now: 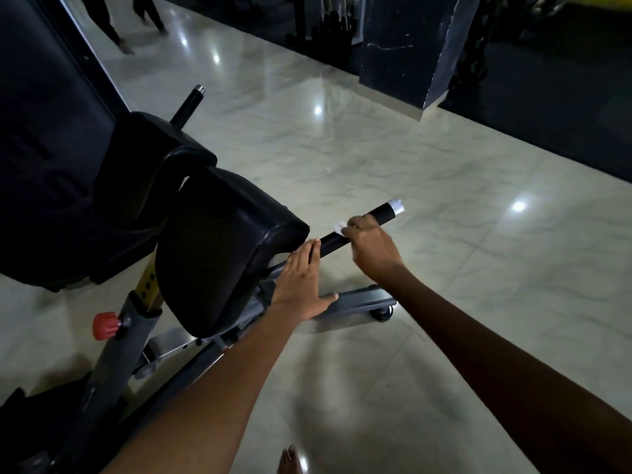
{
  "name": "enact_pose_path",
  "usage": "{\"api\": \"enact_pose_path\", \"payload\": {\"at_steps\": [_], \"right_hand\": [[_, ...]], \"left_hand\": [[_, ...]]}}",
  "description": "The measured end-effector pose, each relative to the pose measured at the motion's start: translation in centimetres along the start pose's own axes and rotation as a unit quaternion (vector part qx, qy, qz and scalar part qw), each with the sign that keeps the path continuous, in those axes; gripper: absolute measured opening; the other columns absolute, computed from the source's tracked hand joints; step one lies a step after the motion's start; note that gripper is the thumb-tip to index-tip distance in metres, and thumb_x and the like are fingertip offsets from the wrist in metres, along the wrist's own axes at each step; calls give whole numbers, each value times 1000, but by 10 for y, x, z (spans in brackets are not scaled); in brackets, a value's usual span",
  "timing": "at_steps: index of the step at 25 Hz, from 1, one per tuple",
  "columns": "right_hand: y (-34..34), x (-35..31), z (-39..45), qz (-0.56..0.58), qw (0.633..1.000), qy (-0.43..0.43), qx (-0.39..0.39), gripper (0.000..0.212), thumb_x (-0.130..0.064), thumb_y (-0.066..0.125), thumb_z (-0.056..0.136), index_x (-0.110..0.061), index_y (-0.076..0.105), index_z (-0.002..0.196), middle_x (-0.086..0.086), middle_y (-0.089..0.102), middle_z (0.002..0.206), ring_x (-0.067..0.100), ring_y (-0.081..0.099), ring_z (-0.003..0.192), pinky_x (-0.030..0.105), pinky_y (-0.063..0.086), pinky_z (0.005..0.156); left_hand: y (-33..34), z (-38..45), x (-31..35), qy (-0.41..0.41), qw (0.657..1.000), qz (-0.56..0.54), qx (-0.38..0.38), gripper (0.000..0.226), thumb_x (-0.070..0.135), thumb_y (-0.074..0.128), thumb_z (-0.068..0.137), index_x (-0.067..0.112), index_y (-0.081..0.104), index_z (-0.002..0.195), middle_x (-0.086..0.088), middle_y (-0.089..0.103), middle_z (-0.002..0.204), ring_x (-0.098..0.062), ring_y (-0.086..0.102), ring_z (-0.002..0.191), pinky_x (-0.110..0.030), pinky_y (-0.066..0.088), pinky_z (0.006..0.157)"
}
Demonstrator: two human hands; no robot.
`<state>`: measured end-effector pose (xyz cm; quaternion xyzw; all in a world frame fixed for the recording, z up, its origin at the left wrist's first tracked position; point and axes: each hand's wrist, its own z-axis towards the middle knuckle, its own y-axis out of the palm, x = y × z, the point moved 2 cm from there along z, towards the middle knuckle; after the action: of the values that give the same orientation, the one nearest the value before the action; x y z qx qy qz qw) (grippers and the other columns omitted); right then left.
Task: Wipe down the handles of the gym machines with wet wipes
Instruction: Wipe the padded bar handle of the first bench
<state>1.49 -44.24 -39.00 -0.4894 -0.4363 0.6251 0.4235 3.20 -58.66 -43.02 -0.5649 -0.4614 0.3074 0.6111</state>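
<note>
While no brand, label or writing is legible anywhere, the marble floor (pixel 393 159) spreads as open room beyond and to the right of both hands, bounded at its far edge by a dark pillar (pixel 403 46). Left of the left hand stands the gym machine, its black pad (pixel 219 241) just beside that hand, its grey foot bar (pixel 362 301) below both hands, ending in a rubber foot. Further left sit a yellow adjustment post (pixel 149 280) and a red knob (pixel 105 325).

From under the pad's edge the black handle (pixel 362 225) projects up and to the right, ending in a silver cap (pixel 396 206) beyond the right hand, free in the air. The left hand (pixel 301 282) lies flat, fingers straight, fingertips touching the handle's inner end, thumb spread. The right hand (pixel 371 248) is curled over the handle's middle, pressing a white wet wipe (pixel 339 228) against it; the wipe shows at the fingers' left side.
</note>
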Motion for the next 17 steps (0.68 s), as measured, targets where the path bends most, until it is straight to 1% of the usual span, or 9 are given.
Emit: {"api": "enact_pose_path", "payload": {"at_steps": [3,4,8,9,12,13,14,15,17], "right_hand": [[-11,25,10,10,990,131,42,40,13,40,80,0,62,111,13,55,113,31,44,114,38,46,75],[-12,21,12,14,989,144,44,40,13,40,80,0,61,111,13,55,114,30,43,114,38,46,76],[0,-5,1,-8,1000,-10,-16,41,10,40,84,-2,58,119,11,55,116,28,42,114,36,45,79],[-4,3,2,-3,1000,-1,-11,41,10,40,83,-2,59,117,12,56,115,28,42,114,36,45,77],[-13,30,12,-4,990,132,40,40,13,40,80,-1,60,112,13,56,114,30,42,116,36,45,77],[-14,25,15,-6,990,136,46,40,13,40,80,-2,60,112,12,56,114,30,42,116,36,45,78],[-12,15,15,-4,994,104,44,40,14,41,79,-1,61,111,12,59,111,31,44,113,36,46,78],[-7,4,11,-7,998,45,38,40,15,43,75,0,63,106,12,63,105,32,50,106,35,49,75],[-1,5,1,-5,997,-43,63,39,14,46,66,0,70,94,10,69,89,32,61,86,31,55,65]], "left_hand": [[0,2,6,-18,1000,7,1,111,61,58,80,6,-11,148,-9,0,157,-23,2,145,-33,2,118],[0,3,7,-25,1000,13,-1,114,63,58,79,6,-12,148,-9,-1,157,-23,1,145,-34,1,119],[-6,3,11,-34,999,29,-21,118,64,61,76,4,-12,147,-10,-3,157,-24,0,145,-35,1,118],[-8,3,12,-35,999,33,-24,119,64,62,75,3,-12,147,-10,-2,157,-24,1,145,-34,2,118],[-12,6,15,-39,998,31,-38,122,69,62,72,3,-9,147,-11,0,156,-25,3,145,-35,2,117],[-11,8,16,-43,998,25,-42,124,71,60,70,3,-8,147,-11,0,156,-25,3,144,-35,2,117],[-11,9,17,-49,998,17,-46,125,74,59,69,3,-9,147,-12,-2,157,-25,2,145,-36,1,117],[-10,9,17,-53,997,5,-50,127,76,58,68,3,-10,147,-12,-5,157,-25,-1,145,-36,0,118],[-7,7,14,-49,997,-16,-55,129,77,57,68,4,-15,147,-10,-12,157,-24,-7,145,-36,-4,117]]}}
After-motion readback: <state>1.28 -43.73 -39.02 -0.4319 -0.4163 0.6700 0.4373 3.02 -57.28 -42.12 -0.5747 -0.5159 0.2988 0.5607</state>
